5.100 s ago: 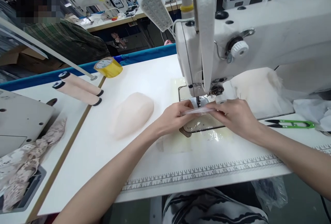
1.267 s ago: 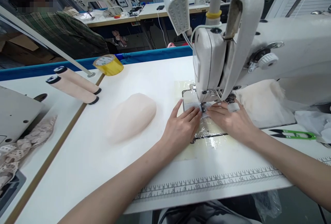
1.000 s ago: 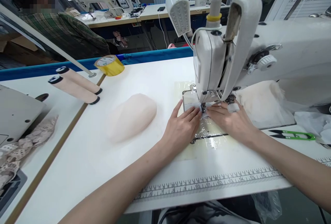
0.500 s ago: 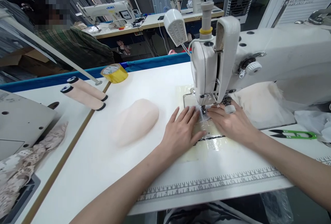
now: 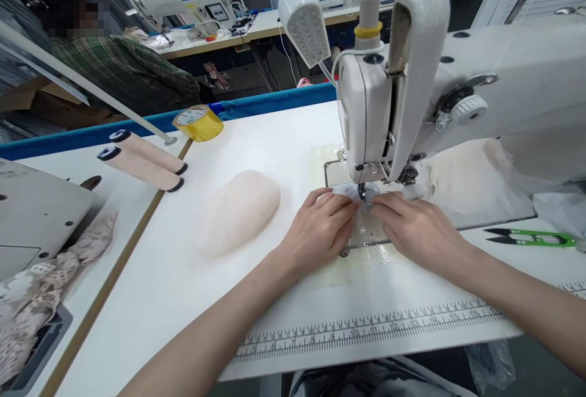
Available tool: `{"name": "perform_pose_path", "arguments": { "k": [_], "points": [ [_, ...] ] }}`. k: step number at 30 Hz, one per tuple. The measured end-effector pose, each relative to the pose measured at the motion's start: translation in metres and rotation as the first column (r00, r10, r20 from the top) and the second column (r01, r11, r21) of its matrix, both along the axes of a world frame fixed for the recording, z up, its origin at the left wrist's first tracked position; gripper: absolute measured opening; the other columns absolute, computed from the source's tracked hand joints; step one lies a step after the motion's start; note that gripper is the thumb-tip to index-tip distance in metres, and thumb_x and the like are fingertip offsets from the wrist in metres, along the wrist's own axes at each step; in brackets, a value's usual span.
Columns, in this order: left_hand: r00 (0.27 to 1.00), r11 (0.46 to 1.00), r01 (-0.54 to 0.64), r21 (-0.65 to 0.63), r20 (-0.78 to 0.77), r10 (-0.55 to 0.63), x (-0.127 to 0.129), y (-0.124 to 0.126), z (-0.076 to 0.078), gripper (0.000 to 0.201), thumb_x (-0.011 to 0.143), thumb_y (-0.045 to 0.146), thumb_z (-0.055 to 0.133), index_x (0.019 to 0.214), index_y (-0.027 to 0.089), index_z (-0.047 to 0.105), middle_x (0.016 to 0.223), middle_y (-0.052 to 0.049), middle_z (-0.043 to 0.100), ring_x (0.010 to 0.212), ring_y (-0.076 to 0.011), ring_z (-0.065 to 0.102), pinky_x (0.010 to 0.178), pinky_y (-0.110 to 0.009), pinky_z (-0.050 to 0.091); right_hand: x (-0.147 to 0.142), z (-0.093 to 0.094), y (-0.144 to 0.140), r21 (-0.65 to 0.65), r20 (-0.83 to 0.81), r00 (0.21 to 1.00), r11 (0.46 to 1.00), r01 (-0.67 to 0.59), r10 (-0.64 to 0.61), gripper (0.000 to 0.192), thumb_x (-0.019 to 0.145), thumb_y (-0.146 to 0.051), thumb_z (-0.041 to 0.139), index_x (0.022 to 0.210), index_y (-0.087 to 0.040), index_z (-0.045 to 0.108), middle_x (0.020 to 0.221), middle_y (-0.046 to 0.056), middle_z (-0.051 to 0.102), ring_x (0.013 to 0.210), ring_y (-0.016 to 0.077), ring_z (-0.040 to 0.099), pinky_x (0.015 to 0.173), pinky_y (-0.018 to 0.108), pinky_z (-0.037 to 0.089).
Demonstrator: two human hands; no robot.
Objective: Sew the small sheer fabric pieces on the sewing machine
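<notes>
Head view: the person's left hand (image 5: 320,226) and right hand (image 5: 414,226) lie side by side, fingers bent and pinching a small pale piece of fabric (image 5: 352,192) between their fingertips, right under the needle of the white sewing machine (image 5: 412,98). Left of the left hand rests a pale padded cup (image 5: 240,207). Well right of the right hand lie green thread snips (image 5: 531,238).

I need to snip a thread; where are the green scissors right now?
The green scissors lie on the white table at the far right, beyond the right hand, just below the pale fabric beside the sewing machine.
</notes>
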State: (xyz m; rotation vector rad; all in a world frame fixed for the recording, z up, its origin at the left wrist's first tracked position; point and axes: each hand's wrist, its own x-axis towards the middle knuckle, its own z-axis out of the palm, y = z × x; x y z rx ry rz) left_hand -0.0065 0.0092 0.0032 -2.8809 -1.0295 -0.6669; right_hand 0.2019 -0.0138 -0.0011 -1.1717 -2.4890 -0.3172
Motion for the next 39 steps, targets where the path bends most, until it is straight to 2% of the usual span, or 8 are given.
{"name": "perform_pose_path", "arguments": {
  "k": [3,5,9,13,16,23,33,39],
  "points": [
    [0.999,1.0,0.009,-0.019,-0.038,-0.01,0.002,-0.002,0.001,0.028,0.092,0.023,0.046,0.111,0.015,0.065,0.099,-0.009,0.065,0.092,-0.0209,0.06,0.095,-0.043,0.044,0.002,0.0,0.003,-0.006,0.03,0.998,0.999,0.052,-0.052,0.027,0.082,-0.004,0.047,0.1,-0.008,0.066,0.113,0.011,0.068,0.065,0.0163,0.062,0.046,0.029,0.04],
    [0.998,1.0,0.021,-0.008,-0.058,-0.022,0.004,-0.003,0.0,0.028,0.092,0.026,0.048,0.111,0.015,0.066,0.108,-0.01,0.065,0.102,-0.0229,0.059,0.101,-0.045,0.042,0.003,0.001,0.004,0.0,0.032,0.997,0.998,0.064,-0.064,0.028,0.083,-0.006,0.047,0.104,-0.008,0.066,0.116,0.011,0.067,0.07,0.0177,0.063,0.048,0.029,0.042],
    [0.995,0.996,0.031,0.086,-0.096,-0.023,0.005,-0.008,-0.003,0.038,0.094,0.035,0.047,0.121,0.012,0.06,0.123,-0.013,0.062,0.119,-0.024,0.055,0.109,-0.047,0.036,0.005,0.003,0.007,0.032,0.039,0.997,0.998,0.06,-0.061,0.028,0.086,-0.009,0.048,0.107,-0.009,0.066,0.113,0.009,0.069,0.085,0.021,0.065,0.068,0.031,0.049],
    [0.99,0.99,0.014,0.139,-0.14,0.005,0.008,-0.012,-0.005,0.046,0.093,0.042,0.047,0.123,0.009,0.058,0.121,-0.014,0.064,0.118,-0.0254,0.057,0.112,-0.051,0.033,0.006,0.002,0.009,0.041,0.047,0.998,0.998,0.039,-0.041,0.028,0.088,-0.012,0.048,0.107,-0.011,0.067,0.106,0.007,0.071,0.092,0.0203,0.065,0.091,0.033,0.045],
    [0.989,0.988,0.002,0.157,-0.149,0.022,0.01,-0.014,-0.004,0.047,0.093,0.044,0.046,0.122,0.009,0.059,0.121,-0.014,0.064,0.116,-0.026,0.058,0.112,-0.052,0.033,0.007,0.001,0.01,0.043,0.055,0.997,0.998,0.043,-0.046,0.03,0.089,-0.013,0.047,0.113,-0.011,0.066,0.106,0.007,0.071,0.097,0.0201,0.064,0.096,0.034,0.042],
    [0.988,0.989,-0.02,0.145,-0.151,0.042,0.011,-0.016,-0.004,0.048,0.094,0.045,0.045,0.122,0.009,0.059,0.12,-0.014,0.064,0.117,-0.0262,0.058,0.112,-0.053,0.031,0.008,-0.001,0.01,0.048,0.078,0.996,0.998,0.047,-0.051,0.034,0.089,-0.013,0.046,0.118,-0.009,0.063,0.103,0.01,0.072,0.098,0.0209,0.065,0.092,0.034,0.047],
    [0.989,0.991,-0.037,0.126,-0.137,0.055,0.011,-0.016,-0.005,0.047,0.094,0.046,0.044,0.122,0.011,0.059,0.12,-0.013,0.064,0.119,-0.0253,0.057,0.112,-0.052,0.03,0.008,-0.003,0.01,0.059,0.086,0.995,0.997,0.048,-0.053,0.034,0.09,-0.014,0.045,0.12,-0.01,0.063,0.106,0.01,0.071,0.08,0.0188,0.069,0.087,0.035,0.051],
    [0.993,0.992,-0.028,0.12,-0.113,0.042,0.011,-0.014,-0.007,0.047,0.093,0.045,0.047,0.121,0.009,0.059,0.121,-0.016,0.063,0.118,-0.0266,0.057,0.111,-0.054,0.032,0.008,-0.005,0.009,0.035,0.096,0.994,0.999,0.041,-0.044,0.036,0.091,-0.013,0.043,0.123,-0.01,0.06,0.1,0.01,0.073,0.083,0.0199,0.068,0.086,0.039,0.051]
  ]
}}
